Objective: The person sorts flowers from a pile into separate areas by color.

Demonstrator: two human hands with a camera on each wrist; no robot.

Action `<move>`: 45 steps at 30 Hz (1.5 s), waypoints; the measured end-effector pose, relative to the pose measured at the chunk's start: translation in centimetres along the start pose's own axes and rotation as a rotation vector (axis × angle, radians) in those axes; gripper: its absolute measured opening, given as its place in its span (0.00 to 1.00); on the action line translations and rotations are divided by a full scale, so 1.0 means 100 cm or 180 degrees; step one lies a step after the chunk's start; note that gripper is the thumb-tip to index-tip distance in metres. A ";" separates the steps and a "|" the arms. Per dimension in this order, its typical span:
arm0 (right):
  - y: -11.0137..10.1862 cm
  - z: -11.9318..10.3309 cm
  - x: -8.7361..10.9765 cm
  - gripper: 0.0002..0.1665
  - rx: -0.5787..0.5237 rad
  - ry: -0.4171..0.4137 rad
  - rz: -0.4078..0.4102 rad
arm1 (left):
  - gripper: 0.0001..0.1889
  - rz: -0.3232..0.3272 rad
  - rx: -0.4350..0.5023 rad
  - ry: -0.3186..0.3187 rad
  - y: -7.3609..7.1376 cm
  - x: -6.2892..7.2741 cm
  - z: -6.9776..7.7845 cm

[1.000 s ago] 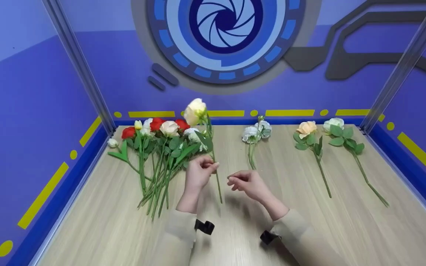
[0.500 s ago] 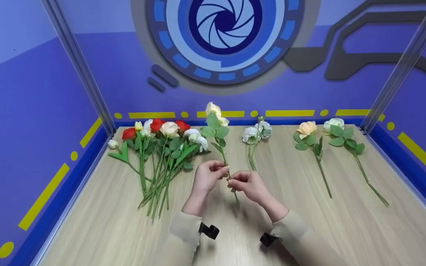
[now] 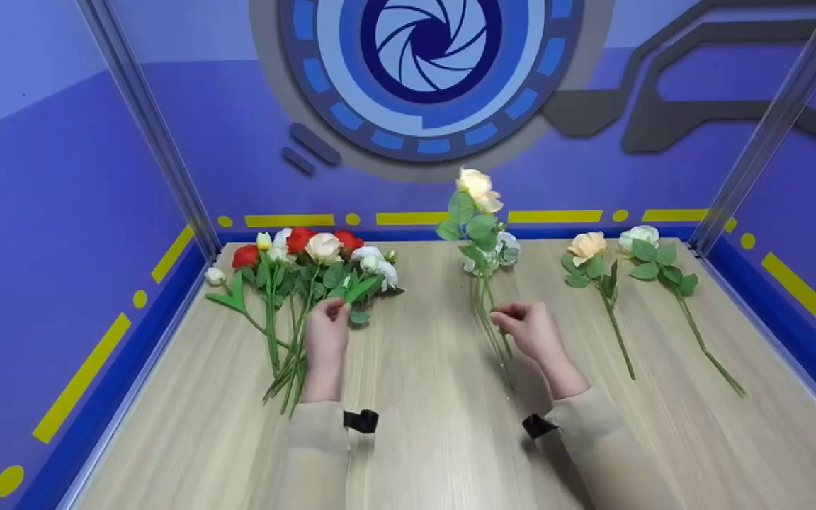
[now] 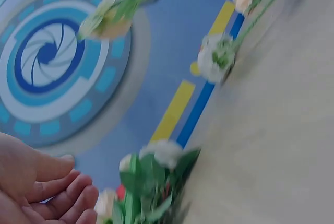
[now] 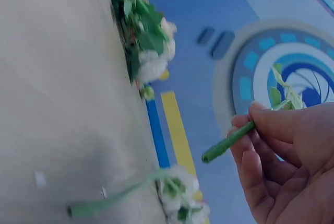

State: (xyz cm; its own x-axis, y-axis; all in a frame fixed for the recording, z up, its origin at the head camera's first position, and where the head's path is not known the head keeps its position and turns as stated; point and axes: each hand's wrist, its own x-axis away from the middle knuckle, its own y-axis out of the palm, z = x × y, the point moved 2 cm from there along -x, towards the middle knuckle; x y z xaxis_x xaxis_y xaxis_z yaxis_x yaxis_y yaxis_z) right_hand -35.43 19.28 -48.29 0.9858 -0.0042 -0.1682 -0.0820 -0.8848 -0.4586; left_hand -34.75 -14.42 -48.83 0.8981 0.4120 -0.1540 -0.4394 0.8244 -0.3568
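Note:
My right hand [image 3: 537, 331] pinches the green stem of a cream rose [image 3: 477, 190] between thumb and fingers, its bloom held up before the back wall. In the right wrist view the cut end of that stem [image 5: 227, 144] sticks out past the fingertips. White flowers [image 3: 508, 251] on the table are partly covered by the rose's leaves. My left hand [image 3: 326, 334] hovers by the stems of the mixed bunch at the left, its fingers loosely bent; the left wrist view shows nothing in the fingers [image 4: 78, 195].
The mixed bunch holds red blooms [image 3: 300, 239], a pale pink bloom [image 3: 324, 247] and white ones. Toward the right lie a peach rose [image 3: 587, 246] and a white rose [image 3: 640, 239] with long stems. A blue wall panel closes the table's back.
The cream rose went from my left hand to my right, which carried it rightward over the white flowers. My left hand let go and moved left to the mixed bunch.

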 end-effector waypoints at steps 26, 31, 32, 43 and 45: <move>-0.102 0.092 -0.005 0.12 0.1570 0.0932 0.0511 | 0.15 0.0009 -0.1730 -0.0674 -0.028 -0.014 -0.049; -0.105 0.098 -0.005 0.13 0.1681 0.1021 0.0369 | 0.13 0.0069 -0.1672 -0.0641 -0.030 -0.013 -0.049; -0.105 0.099 -0.005 0.13 0.1698 0.1045 0.0345 | 0.14 0.0063 -0.1654 -0.0649 -0.030 -0.013 -0.048; -0.109 0.106 -0.007 0.14 0.1726 0.1284 0.0183 | 0.14 -0.0132 -0.1418 -0.0681 -0.038 -0.012 -0.041; -0.109 0.106 -0.008 0.15 0.1743 0.1254 0.0169 | 0.14 -0.0122 -0.1370 -0.0672 -0.038 -0.012 -0.041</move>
State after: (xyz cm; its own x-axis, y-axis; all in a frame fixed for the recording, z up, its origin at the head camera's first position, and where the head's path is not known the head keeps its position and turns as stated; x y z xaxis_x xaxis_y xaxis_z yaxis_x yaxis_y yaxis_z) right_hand -36.84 33.91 -52.43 0.9497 -0.3026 0.0805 -0.0920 -0.5155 -0.8519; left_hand -34.03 -19.61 -51.03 0.8702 0.4910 0.0413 -0.3179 0.6234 -0.7143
